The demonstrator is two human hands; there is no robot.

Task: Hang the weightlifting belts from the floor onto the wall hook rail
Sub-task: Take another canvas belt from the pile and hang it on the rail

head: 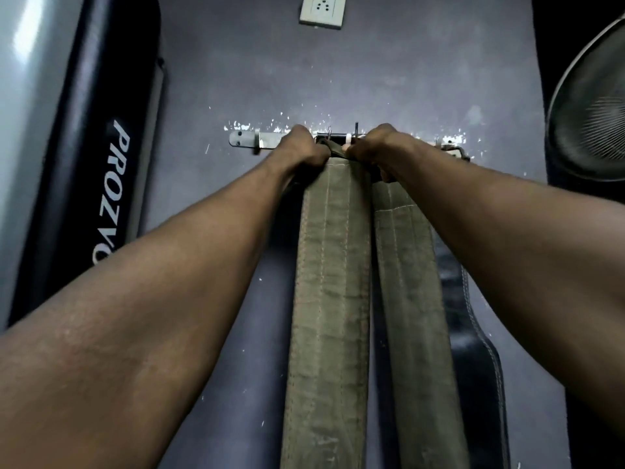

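An olive-green canvas weightlifting belt point(329, 282) hangs folded in two strips down the grey wall, its top at the metal hook rail point(248, 139). My left hand point(299, 148) grips the top of the belt's left strip right at the rail. On the right strip's top edge my right hand point(377, 147) is closed, beside a hook with a white tip. A black leather belt point(473, 350) with white stitching hangs further right, its buckle end point(455, 152) on the rail behind my right forearm.
A black and silver punching bag or machine marked PROZVO point(111, 184) stands along the left. A fan with a wire grille point(592, 110) is at the right. A white wall socket point(323, 10) sits above the rail.
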